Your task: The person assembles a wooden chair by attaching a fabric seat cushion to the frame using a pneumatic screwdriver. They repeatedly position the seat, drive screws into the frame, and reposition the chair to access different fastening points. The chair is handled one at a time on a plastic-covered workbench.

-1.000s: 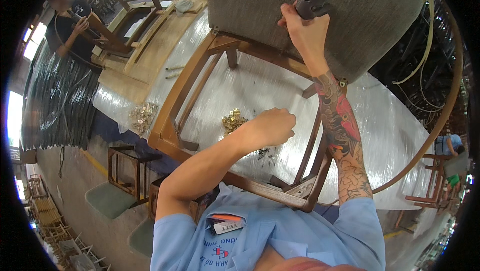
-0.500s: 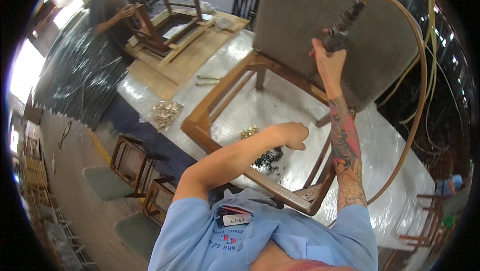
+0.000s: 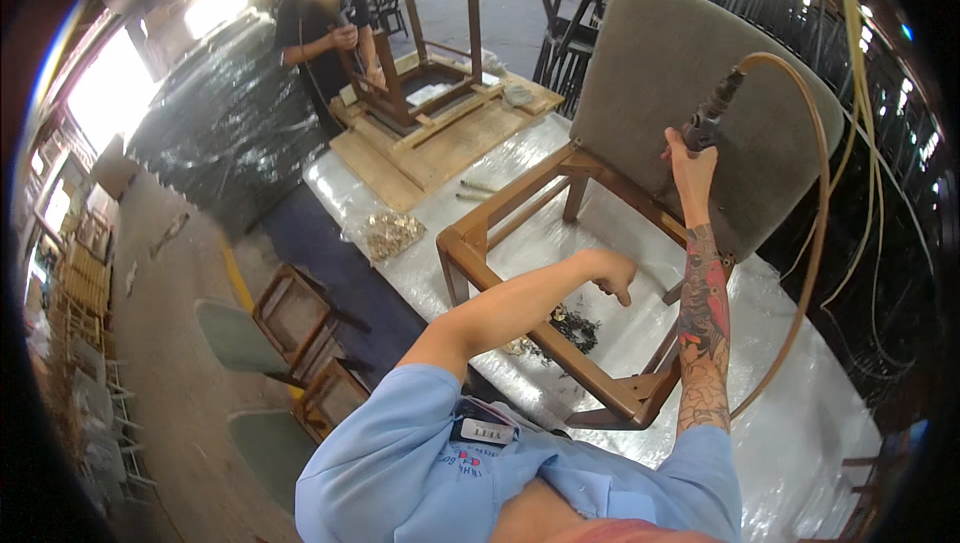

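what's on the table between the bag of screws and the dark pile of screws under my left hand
In the head view, the near front leg and side rail of the wooden chair frame cross between the bag of screws and the dark pile; otherwise only plastic-covered table.

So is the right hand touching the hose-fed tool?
Touching: the head view shows the right hand wrapped around the hose-fed tool, fingers closed on its grip.
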Tool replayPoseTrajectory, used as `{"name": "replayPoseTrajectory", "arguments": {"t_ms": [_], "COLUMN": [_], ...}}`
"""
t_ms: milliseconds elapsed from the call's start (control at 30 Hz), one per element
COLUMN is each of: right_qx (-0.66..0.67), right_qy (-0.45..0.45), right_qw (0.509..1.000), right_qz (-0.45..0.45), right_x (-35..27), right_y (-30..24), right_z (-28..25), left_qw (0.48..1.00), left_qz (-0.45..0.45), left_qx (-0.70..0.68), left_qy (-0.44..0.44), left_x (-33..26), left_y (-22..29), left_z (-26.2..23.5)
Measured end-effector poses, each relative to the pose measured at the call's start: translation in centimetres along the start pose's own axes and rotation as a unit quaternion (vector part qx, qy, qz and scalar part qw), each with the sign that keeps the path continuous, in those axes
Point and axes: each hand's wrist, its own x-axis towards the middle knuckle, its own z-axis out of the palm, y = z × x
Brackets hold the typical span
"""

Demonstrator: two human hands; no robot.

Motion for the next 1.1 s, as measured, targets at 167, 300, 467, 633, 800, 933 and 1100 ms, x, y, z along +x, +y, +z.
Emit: {"name": "replayPoseTrajectory", "arguments": {"t_ms": [167,300,467,633,800,933,1100], "right_qx": [-0.034,-0.01,-0.115,-0.05,-0.02,0.05,0.27], "right_qy": [0.01,0.051,0.065,0.029,0.045,0.07,0.209], "right_qw": [0.999,0.994,0.982,0.991,0.987,0.983,0.936], "right_qz": [0.008,-0.1,-0.137,-0.125,-0.154,-0.164,-0.09], "right_x": [0.0,-0.3,-2.0,-4.3,-3.1,-4.0,-11.1], "right_y": [1.5,0.0,0.7,-3.9,-7.0,-9.2,-7.1], "right_z": [0.9,-2.0,-6.5,-3.6,-6.4,-7.3,-12.2], "left_qw": [0.996,0.995,0.991,0.991,0.993,0.999,0.985], "left_qz": [0.041,0.075,0.081,-0.013,-0.05,-0.043,0.026], "left_qx": [0.009,0.024,-0.1,-0.133,-0.108,-0.015,0.002], "left_qy": [0.077,0.067,-0.021,-0.002,0.015,0.019,0.172], "left_x": [1.0,2.9,7.3,1.6,2.8,0.9,-9.2], "left_y": [-5.2,-7.1,-8.7,-5.8,-3.5,-1.6,0.6], "left_z": [1.1,1.1,2.4,2.9,2.2,0.8,-1.5]}}
